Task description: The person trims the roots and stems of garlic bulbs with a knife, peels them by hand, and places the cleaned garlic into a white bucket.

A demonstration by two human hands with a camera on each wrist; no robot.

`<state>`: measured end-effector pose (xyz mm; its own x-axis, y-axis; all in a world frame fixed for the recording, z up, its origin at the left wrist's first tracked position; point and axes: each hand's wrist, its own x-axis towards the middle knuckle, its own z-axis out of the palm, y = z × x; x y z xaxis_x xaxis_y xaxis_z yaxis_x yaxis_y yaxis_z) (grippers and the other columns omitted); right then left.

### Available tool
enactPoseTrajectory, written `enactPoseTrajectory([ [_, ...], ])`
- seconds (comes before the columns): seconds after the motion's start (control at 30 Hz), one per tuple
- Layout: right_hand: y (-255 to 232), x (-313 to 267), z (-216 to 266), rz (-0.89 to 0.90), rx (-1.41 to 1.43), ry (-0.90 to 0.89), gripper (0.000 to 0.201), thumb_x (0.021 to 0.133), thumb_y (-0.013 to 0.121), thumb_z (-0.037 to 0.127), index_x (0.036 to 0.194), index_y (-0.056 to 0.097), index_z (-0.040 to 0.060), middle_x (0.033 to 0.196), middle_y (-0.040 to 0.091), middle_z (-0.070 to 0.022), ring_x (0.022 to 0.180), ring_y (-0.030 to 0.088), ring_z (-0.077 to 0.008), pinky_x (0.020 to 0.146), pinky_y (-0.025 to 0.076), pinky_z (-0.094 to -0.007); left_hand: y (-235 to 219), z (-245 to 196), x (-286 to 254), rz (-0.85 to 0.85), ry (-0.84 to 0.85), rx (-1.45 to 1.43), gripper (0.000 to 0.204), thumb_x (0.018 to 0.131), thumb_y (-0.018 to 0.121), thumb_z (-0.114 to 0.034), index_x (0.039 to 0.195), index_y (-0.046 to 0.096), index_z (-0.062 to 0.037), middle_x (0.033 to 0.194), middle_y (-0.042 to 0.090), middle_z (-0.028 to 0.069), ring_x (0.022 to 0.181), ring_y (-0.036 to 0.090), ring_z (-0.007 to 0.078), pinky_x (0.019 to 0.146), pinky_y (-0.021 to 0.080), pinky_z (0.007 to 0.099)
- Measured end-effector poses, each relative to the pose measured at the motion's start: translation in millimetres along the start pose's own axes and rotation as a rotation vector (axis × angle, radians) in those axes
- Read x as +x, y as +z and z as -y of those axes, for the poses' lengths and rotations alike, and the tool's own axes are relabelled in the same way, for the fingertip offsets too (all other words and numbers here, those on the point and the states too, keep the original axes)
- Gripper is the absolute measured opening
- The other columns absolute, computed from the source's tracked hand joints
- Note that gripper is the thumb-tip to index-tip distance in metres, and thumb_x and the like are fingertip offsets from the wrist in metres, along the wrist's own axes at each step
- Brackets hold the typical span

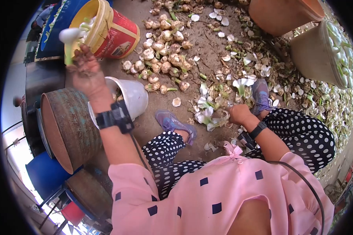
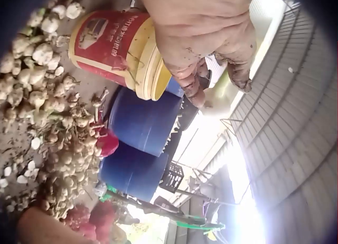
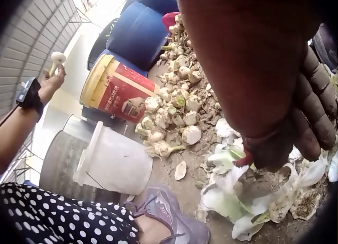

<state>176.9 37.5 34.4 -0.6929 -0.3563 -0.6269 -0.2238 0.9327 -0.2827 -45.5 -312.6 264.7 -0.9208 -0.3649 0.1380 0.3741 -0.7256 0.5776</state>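
My left hand is raised beside the yellow-and-red bucket, its fingers pinching the green stem of a peeled white bulb that looks like garlic. In the right wrist view the same bulb stands above the fingertips. Low over the ground, my right hand is beside a heap of white and green peels. Its fingers lie loosely extended in the right wrist view, and a small red bit shows by the thumb, against a peel. More peeled bulbs lie in the yellow-and-red bucket.
Unpeeled bulbs lie piled on the floor in front. A tilted white bucket and a rusty drum stand at the left. At the right, a pale bucket full of peeled bulbs stands by an orange-brown one; peels litter the ground.
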Motion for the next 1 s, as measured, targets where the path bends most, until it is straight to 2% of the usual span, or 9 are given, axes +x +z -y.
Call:
enactPoseTrajectory([
  [0.1, -11.7, 11.7, -3.4, -0.086, 0.019, 0.047, 0.023, 0.071, 0.068, 0.031, 0.081, 0.068, 0.0108, 0.081, 0.067, -0.0131, 0.077, 0.066, -0.0304, 0.065, 0.052, -0.0408, -43.3, 31.4, -1.0, -0.077, -0.116, 0.476, 0.018, 0.087, 0.055, -0.018, 0.093, 0.057, -0.0008, 0.071, 0.058, 0.0116, 0.081, 0.062, 0.0237, 0.068, 0.054, 0.0335],
  [0.13, -15.4, 15.1, -4.2, -0.113, 0.036, 0.051, 0.024, 0.071, 0.068, 0.032, 0.08, 0.069, 0.0093, 0.081, 0.068, -0.0135, 0.078, 0.067, -0.0288, 0.065, 0.052, -0.0389, -138.0, 36.7, 32.6, 0.155, -0.424, 0.677, 0.02, 0.086, 0.057, -0.017, 0.097, 0.056, -0.0001, 0.075, 0.059, 0.011, 0.082, 0.062, 0.0223, 0.064, 0.051, 0.0288],
  [0.2, -15.6, 20.1, -6.5, -0.141, 0.045, 0.049, 0.019, 0.07, 0.068, 0.028, 0.073, 0.068, 0.0091, 0.078, 0.067, -0.0129, 0.075, 0.066, -0.0303, 0.064, 0.052, -0.0398, -164.6, 95.6, -26.9, -0.242, -0.42, 1.468, 0.039, 0.08, 0.062, -0.009, 0.117, 0.054, -0.0006, 0.1, 0.064, 0.0154, 0.09, 0.062, 0.0273, 0.072, 0.049, 0.0334],
  [0.3, -11.6, 23.3, -11.7, -0.241, 0.137, 0.034, 0.015, 0.068, 0.068, 0.022, 0.075, 0.068, 0.0096, 0.076, 0.065, -0.0116, 0.075, 0.064, -0.0314, 0.066, 0.051, -0.0413, -260.0, 131.0, -41.4, -0.24, -0.489, 1.741, 0.048, 0.076, 0.071, -0.027, 0.111, 0.059, 0.0029, 0.112, 0.06, 0.0203, 0.105, 0.057, 0.0299, 0.085, 0.046, 0.0387],
  [0.43, -32.7, 21.5, -5.8, -0.291, 0.323, -0.028, 0.034, 0.068, 0.069, 0.023, 0.1, 0.065, 0.0119, 0.092, 0.063, -0.0117, 0.086, 0.062, -0.0305, 0.072, 0.049, -0.0408, -245.6, 155.3, -51.7, 0.042, -0.335, 2.372, 0.041, 0.075, 0.067, -0.037, 0.095, 0.066, -0.0016, 0.096, 0.064, 0.0206, 0.091, 0.061, 0.0361, 0.08, 0.048, 0.0431],
  [0.67, -92.1, 28.6, 23.5, -0.513, 0.851, -0.022, 0.044, 0.07, 0.068, 0.025, 0.112, 0.062, 0.0112, 0.095, 0.061, -0.0164, 0.092, 0.059, -0.035, 0.076, 0.047, -0.0423, -82.5, 165.8, -131.5, 0.359, -0.411, 1.898, 0.032, 0.069, 0.073, -0.029, 0.085, 0.069, -0.0012, 0.081, 0.065, 0.0165, 0.07, 0.063, 0.0296, 0.067, 0.049, 0.0388],
  [0.8, -106.9, 0.0, 24.6, -0.68, 0.703, -0.002, 0.044, 0.067, 0.064, 0.018, 0.111, 0.062, 0.0091, 0.09, 0.061, -0.0165, 0.082, 0.059, -0.035, 0.073, 0.047, -0.0412, -12.3, 158.9, -192.5, 0.565, -0.415, 1.629, 0.022, 0.075, 0.068, -0.012, 0.091, 0.068, 0.0028, 0.081, 0.066, 0.0095, 0.07, 0.062, 0.0171, 0.065, 0.048, 0.029],
  [0.9, -112.4, -24.4, 20.3, -0.721, 0.887, -0.118, 0.043, 0.065, 0.066, 0.012, 0.108, 0.063, 0.0087, 0.083, 0.061, -0.0153, 0.078, 0.059, -0.0329, 0.069, 0.047, -0.0383, 8.3, 141.9, -217.5, 0.527, -0.366, 1.226, 0.031, 0.076, 0.069, -0.011, 0.106, 0.065, -0.0029, 0.104, 0.064, 0.011, 0.095, 0.06, 0.0211, 0.084, 0.046, 0.0312],
  [1.0, -116.2, -54.3, 16.3, -0.422, 1.812, -0.132, 0.023, 0.081, 0.066, 0.015, 0.102, 0.065, 0.0049, 0.084, 0.064, -0.0037, 0.068, 0.059, -0.0126, 0.06, 0.046, -0.0265, 27.9, 129.1, -256.7, 0.438, -0.423, 0.899, 0.051, 0.078, 0.07, -0.016, 0.124, 0.052, -0.0026, 0.123, 0.054, 0.0105, 0.11, 0.052, 0.0201, 0.095, 0.041, 0.0323],
])
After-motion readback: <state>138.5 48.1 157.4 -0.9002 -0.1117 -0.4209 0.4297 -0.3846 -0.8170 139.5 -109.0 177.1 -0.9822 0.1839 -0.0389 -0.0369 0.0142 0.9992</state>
